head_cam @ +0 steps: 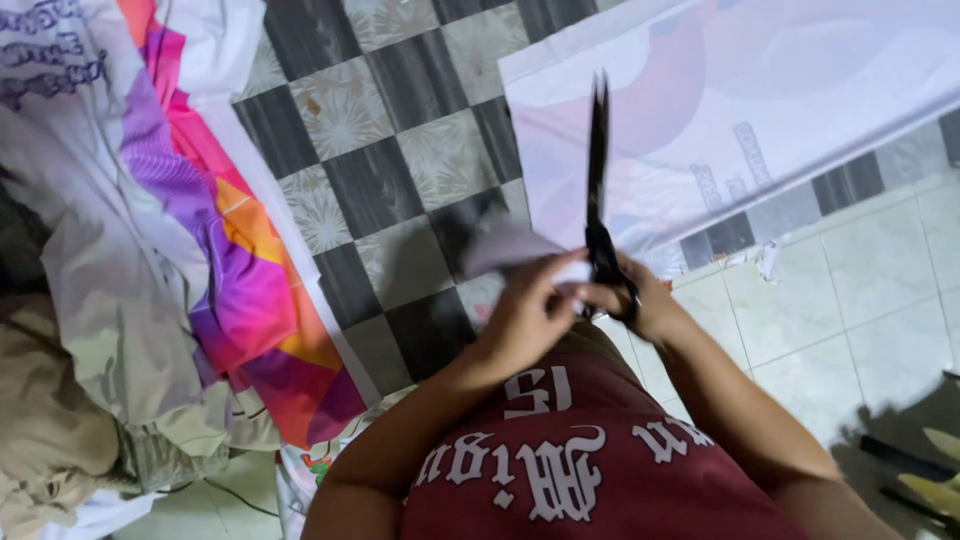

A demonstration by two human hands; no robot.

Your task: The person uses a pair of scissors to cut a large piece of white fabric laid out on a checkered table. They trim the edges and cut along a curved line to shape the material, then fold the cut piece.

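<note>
While the right hand (640, 300) grips black scissors (598, 190), blades closed and pointing to 12 o'clock, the left hand (525, 315) pinches a pale fabric scrap (510, 248) at 9 o'clock of them. Advice: hold scrap taut, fingers outside blades.

A: Hand positions, head view?

B: My right hand (640, 300) has its grip closed through the handles of the black scissors (598, 190); blades together, pointing up and away from me. My left hand (530, 315) pinches a small pale scrap of cloth (510, 245) just beside the handles. Whether the scrap touches the blades: cannot tell, blurred.

A: Surroundings?

B: Checkered floor (400, 120) of dark and pale tiles below. A white printed sheet (740, 110) lies spread beyond the scissors, upper right. A crumpled banner (230, 260) in pink, purple and orange lies at left. Plain light tiles (860, 290) at right. I wear a maroon shirt (600, 480).
</note>
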